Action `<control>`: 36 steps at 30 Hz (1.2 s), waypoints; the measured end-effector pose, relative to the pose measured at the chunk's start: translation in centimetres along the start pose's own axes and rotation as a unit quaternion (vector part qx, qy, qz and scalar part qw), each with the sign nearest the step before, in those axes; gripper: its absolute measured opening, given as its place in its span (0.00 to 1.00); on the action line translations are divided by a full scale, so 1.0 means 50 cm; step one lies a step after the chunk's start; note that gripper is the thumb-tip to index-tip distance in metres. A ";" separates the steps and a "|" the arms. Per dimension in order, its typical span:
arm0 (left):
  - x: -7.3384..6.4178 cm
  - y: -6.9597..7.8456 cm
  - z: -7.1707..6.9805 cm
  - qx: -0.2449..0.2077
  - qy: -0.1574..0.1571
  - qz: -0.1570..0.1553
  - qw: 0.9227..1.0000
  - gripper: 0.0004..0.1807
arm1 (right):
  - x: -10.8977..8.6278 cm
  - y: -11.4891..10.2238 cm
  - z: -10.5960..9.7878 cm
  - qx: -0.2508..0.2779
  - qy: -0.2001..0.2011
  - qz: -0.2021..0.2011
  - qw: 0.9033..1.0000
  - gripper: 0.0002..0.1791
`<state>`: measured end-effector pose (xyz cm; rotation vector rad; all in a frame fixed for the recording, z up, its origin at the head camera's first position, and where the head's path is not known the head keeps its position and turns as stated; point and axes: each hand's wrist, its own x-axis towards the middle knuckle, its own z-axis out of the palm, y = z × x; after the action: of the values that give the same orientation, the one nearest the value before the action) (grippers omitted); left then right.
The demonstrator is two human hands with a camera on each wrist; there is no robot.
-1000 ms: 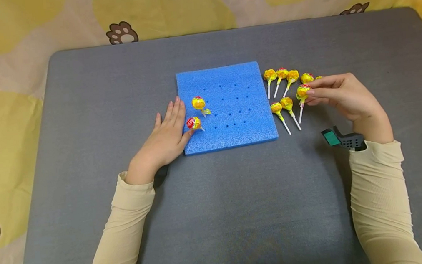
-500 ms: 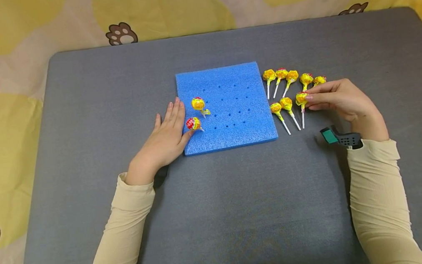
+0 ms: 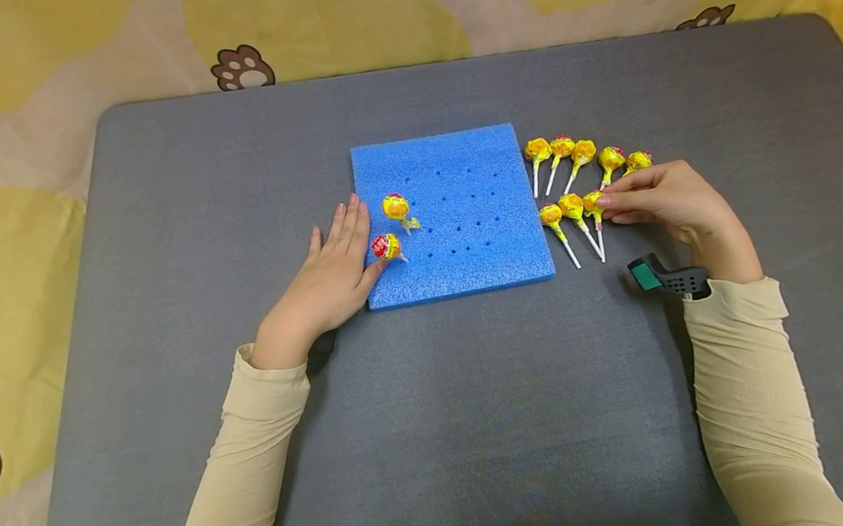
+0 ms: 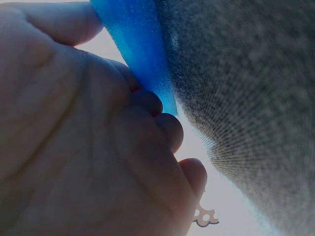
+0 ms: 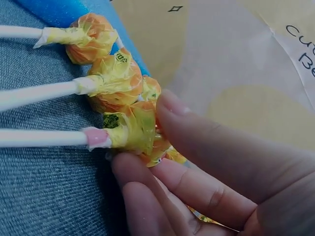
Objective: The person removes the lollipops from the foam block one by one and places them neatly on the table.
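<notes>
My left hand (image 3: 328, 275) lies flat with straight fingers against the left edge of the blue foam board (image 3: 467, 271). Its thumb reaches the board's near left corner, as the left wrist view also shows. Two lollipops stand in the board: one (image 3: 396, 207) and a nearer one (image 3: 387, 247) beside the thumb. Right of the board, my right hand (image 3: 675, 203) pinches a yellow lollipop (image 5: 133, 130) by its wrapped head, between thumb and fingers. Its white stick points toward me, close beside another lollipop (image 3: 571, 206).
More lollipops lie on the grey table (image 3: 481, 425): one (image 3: 551, 215) in the near row, and several in the far row, such as a lollipop (image 3: 537, 150) by the board's edge. Rows of small holes mark the board. A patterned cloth (image 3: 385, 15) hangs behind.
My right hand has moved left and lowered the lollipop beside the near row, its stick swinging a little rightward at the tip. More of the far-row lollipops shows. My left hand stays put.
</notes>
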<state>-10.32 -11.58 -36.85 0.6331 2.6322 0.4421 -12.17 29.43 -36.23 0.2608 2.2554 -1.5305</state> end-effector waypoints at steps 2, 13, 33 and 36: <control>0.000 0.000 0.000 0.000 0.000 0.000 1.000 0.39 | -0.001 0.000 0.000 -0.019 0.002 -0.005 1.000 0.02; -0.002 0.000 0.000 -0.001 0.001 0.003 1.000 0.39 | -0.003 0.002 -0.004 -0.062 0.012 -0.009 0.998 0.06; -0.002 0.000 -0.001 0.000 0.001 0.003 1.000 0.39 | -0.007 0.004 -0.016 -0.050 0.019 0.001 0.999 0.06; -0.002 0.001 -0.001 0.000 0.000 0.003 1.000 0.39 | -0.010 0.004 -0.019 -0.035 0.026 -0.008 0.999 0.01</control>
<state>-10.23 -11.63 -36.77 0.6409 2.6315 0.4434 -11.86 30.40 -35.91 0.2670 2.3517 -1.4654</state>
